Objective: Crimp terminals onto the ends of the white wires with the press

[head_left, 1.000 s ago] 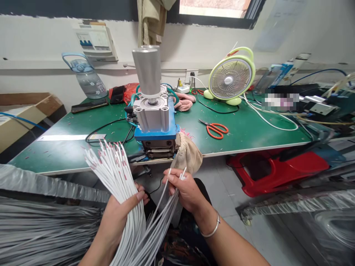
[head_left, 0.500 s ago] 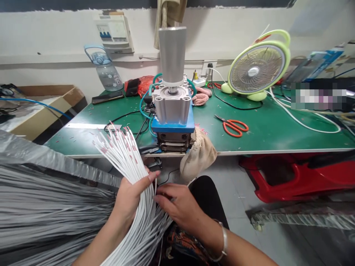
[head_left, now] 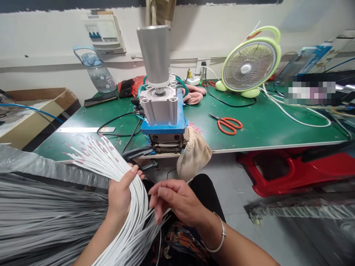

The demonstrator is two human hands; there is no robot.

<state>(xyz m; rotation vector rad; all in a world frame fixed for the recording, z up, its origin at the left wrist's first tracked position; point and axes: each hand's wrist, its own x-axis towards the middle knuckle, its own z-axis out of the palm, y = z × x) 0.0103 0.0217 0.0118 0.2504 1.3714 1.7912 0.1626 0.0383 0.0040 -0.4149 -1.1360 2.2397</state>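
A thick bundle of white wires with reddish tips fans out at its upper left end and curves down over my lap. Wrapped around this bundle, my left hand grips it just below the fanned ends, thumb across the top. My right hand hovers just right of the bundle, its fingers loosely bent and apart, with no wire visibly gripped. Several thinner strands run below its fingertips. Straight ahead, a press-like machine with a metal cylinder and blue plate stands at the bench edge.
Orange-handled scissors lie on the green bench, near a green fan. A cloth bag hangs beside the machine. Grey wires fill the left side. A red stool stands below the bench at right.
My left hand and the wire bundle have moved left and slightly lower in view. My right hand has come away from the bundle, its fingers spreading. The whole view has shifted slightly.
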